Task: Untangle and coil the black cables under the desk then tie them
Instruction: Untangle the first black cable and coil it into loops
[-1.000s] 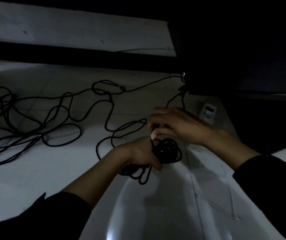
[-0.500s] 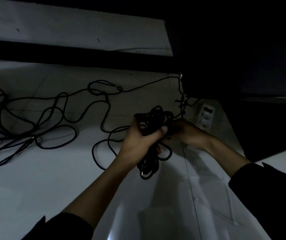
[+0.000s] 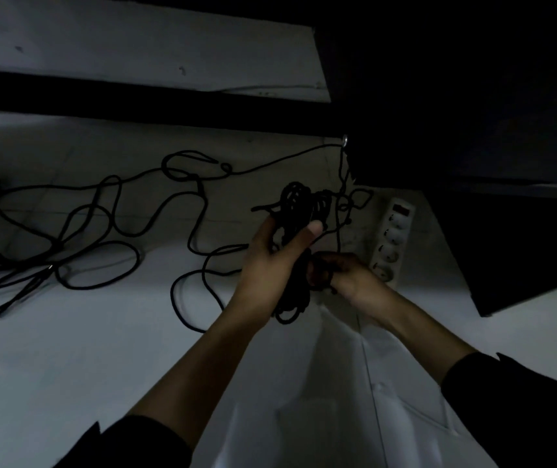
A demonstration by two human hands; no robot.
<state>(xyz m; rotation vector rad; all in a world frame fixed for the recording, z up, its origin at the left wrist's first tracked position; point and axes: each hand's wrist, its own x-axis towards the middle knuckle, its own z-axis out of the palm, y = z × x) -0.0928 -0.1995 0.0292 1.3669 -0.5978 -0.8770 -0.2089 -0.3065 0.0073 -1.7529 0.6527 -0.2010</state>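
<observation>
A bundle of coiled black cable (image 3: 299,204) is held upright above the pale floor, its loops showing above and below my left hand (image 3: 275,255), which is shut around its middle. My right hand (image 3: 344,275) sits just to the lower right, fingers closed on strands at the bundle's lower part. From the bundle a loose length trails left into a tangle of black cables (image 3: 67,231) spread over the floor. A thin strand rises to the dark desk part at the upper right.
A white power strip (image 3: 393,241) lies on the floor just right of my hands. A dark desk body (image 3: 455,96) fills the upper right, and a black bar (image 3: 135,99) crosses the back. The scene is dim.
My left hand lifted and turned the coiled bundle from low and flat to upright. My right hand dropped from above the bundle to its lower right side.
</observation>
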